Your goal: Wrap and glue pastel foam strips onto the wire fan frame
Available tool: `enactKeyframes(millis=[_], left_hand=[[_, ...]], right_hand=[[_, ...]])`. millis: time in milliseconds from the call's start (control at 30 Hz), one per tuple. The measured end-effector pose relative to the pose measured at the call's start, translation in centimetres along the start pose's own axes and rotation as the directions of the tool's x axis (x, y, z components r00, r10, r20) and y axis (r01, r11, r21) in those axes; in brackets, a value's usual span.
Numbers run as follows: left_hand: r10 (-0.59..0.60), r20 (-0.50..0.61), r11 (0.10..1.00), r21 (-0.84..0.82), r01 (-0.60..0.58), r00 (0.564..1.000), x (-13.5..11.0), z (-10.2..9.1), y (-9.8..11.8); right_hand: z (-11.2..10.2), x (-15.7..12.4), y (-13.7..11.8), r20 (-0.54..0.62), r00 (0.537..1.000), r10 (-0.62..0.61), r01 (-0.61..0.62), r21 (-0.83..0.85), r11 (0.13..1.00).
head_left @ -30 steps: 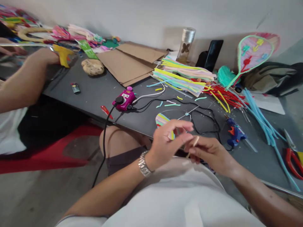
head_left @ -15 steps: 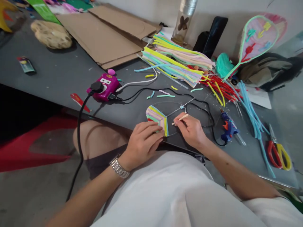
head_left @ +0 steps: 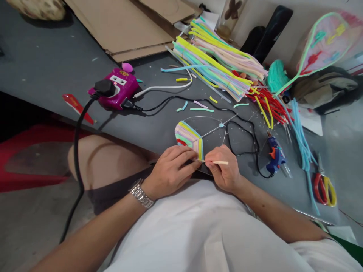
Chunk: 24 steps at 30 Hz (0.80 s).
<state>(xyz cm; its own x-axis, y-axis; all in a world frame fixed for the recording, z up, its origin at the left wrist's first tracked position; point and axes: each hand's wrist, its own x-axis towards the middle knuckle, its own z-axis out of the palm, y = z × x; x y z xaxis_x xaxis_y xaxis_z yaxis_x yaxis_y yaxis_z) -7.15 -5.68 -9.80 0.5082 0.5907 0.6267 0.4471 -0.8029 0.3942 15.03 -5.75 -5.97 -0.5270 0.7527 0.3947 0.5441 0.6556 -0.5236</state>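
Note:
A wire frame (head_left: 211, 130) with a rounded outline is partly covered by rows of coloured pipe cleaners (head_left: 190, 135) in pink, yellow, blue and red. My left hand (head_left: 173, 166) is closed on the lower edge of the striped part, its fingertips over the rows. Close beside it, my right hand (head_left: 222, 166) pinches a short cream pipe cleaner (head_left: 220, 162); its other end meets the frame by my left fingertips. A small light-blue piece (head_left: 221, 125) sits where the wires cross. My fingers hide the lower edge of the frame.
Bundles of pipe cleaners (head_left: 212, 71) lie at the back. To the right are a blue glue gun (head_left: 274, 155), its black cord looping nearby, and scissors (head_left: 324, 187). On the left stand a purple power socket (head_left: 116, 88) and a red cutter (head_left: 77, 107). Cardboard (head_left: 127, 30) lies behind.
My right hand has come down and left, bringing the cream pipe cleaner to the frame's lower edge beside my left hand. My left hand keeps its hold. The camera view has shifted.

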Motion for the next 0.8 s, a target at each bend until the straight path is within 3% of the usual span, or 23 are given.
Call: enactKeyframes(millis=[133, 333, 400, 500, 567, 667, 800], left_hand=[[0.009, -0.002, 1.000, 0.016, -0.009, 1.000, 0.0, 0.1, 0.0], [0.009, 0.000, 1.000, 0.011, -0.009, 1.000, 0.3, -0.2, 0.1], [0.013, 0.002, 1.000, 0.021, -0.013, 1.000, 0.4, -0.3, 0.2], [0.030, 0.008, 0.998, 0.053, -0.031, 1.000, 0.7, -0.5, 0.2], [0.035, -0.002, 0.997, 0.062, -0.035, 0.999, 1.0, -0.5, 0.2], [-0.002, -0.005, 0.995, 0.096, 0.002, 1.000, 1.8, -0.4, -0.1], [-0.049, 0.082, 0.984, 0.175, 0.034, 0.995, 2.8, -0.5, -0.4]], right_hand=[[0.2, 0.1, 0.1, 0.058, 0.998, 0.033, -0.030, -0.038, 0.999], [0.2, 0.3, 0.1, -0.003, 1.000, 0.027, -0.027, 0.085, 0.996], [0.1, 0.1, 0.0, -0.078, 0.988, 0.132, -0.115, 0.191, 0.975], [-0.4, 0.2, 0.0, -0.226, 0.909, 0.351, -0.271, 0.321, 0.908], [-0.7, 0.9, 0.1, -0.254, 0.883, 0.394, -0.311, 0.311, 0.898], [-0.8, 2.5, 1.0, -0.233, 0.925, 0.299, -0.258, 0.190, 0.947], [-0.1, 3.9, 2.6, -0.222, 0.963, 0.151, -0.152, 0.011, 0.988]])
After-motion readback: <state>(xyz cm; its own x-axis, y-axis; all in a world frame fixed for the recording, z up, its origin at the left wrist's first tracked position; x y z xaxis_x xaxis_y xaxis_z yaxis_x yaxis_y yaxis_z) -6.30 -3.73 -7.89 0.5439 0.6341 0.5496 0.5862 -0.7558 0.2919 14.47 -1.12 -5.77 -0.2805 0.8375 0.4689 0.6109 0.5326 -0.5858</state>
